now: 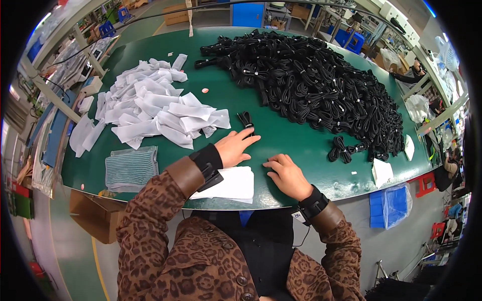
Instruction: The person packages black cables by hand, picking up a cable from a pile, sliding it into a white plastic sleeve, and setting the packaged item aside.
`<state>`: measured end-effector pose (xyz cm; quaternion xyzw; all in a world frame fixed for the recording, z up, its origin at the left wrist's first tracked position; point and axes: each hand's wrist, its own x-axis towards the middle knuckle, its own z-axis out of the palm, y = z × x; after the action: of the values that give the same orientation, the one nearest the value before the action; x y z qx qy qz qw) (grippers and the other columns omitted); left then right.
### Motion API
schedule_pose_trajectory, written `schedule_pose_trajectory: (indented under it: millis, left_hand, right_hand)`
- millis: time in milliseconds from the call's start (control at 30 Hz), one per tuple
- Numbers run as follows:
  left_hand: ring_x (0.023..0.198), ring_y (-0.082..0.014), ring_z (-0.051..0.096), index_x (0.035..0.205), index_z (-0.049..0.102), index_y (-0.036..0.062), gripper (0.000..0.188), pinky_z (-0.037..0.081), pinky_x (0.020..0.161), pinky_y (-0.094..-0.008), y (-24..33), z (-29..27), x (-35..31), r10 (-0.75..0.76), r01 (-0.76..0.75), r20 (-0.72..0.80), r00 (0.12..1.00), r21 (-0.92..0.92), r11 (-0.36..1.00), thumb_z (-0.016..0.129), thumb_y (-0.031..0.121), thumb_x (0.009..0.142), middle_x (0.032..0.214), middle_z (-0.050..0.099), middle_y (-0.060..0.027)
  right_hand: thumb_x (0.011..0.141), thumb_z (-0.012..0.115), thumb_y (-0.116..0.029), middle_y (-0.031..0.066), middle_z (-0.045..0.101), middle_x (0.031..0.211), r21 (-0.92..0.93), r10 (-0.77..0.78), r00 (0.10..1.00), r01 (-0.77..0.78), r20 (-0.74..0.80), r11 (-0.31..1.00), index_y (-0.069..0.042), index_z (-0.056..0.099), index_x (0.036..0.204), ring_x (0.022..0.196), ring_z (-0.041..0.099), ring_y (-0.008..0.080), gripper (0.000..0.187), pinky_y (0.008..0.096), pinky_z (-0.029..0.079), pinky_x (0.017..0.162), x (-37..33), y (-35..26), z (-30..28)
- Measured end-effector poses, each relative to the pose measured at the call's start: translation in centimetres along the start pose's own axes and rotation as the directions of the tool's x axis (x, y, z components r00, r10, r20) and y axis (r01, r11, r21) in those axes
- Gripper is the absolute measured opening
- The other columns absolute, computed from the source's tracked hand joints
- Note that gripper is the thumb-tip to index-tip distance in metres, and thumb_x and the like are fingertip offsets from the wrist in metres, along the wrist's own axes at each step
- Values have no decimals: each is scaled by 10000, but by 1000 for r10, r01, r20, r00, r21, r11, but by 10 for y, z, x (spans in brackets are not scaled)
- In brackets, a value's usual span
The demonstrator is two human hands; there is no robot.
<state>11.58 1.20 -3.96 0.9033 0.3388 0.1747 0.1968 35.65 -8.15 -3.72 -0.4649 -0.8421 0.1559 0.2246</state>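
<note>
My left hand [233,148] lies flat with its fingers spread, its fingertips at the near end of a single coiled black cable [245,119]. Whether they touch that cable, I cannot tell. Just below this hand, a stack of white paper sheets or sleeves [231,186] lies at the table's near edge, partly covered by my wrist. To the right, my right hand [288,175] rests on the green table [221,65], fingers slightly bent and apart, holding nothing. Dark bands circle both wrists.
A large heap of coiled black cables [311,75] covers the far right. Loose white sleeves [155,108] are piled at the left, beside a striped cloth [131,168]. A few cable coils [345,149] and a white packet [382,172] lie at the right. Below stands a cardboard box [95,215].
</note>
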Motion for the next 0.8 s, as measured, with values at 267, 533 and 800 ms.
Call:
schedule_pose_trajectory:
  millis: [267,533,800]
  left_hand:
    - [1020,-335,595,1179,553,70,441,506,872,-408,-11,5,3,-33,27,106,994,54,998,759,44,790,1107,590,-109]
    - [896,-159,661,1122,576,45,316,548,751,-324,58,-29,-37,-126,173,129,984,-873,456,684,-36,836,1013,628,-71]
    - [914,-142,650,1108,600,32,244,549,773,-333,70,-2,-75,-364,158,-60,929,-827,539,655,-23,876,1068,637,-62]
  right_hand:
    - [813,725,-56,119,600,1160,57,22,997,-18,-71,998,-82,636,1205,1091,576,340,403,417,505,905,-3,-3,-8]
    - [786,746,-56,121,622,1123,-193,-277,933,235,-229,952,-70,575,1304,1011,603,356,546,419,501,892,12,-33,-35]
    - [879,669,-49,115,616,992,83,-16,988,29,-153,996,-9,579,1260,787,621,258,394,343,511,688,-17,-23,-13]
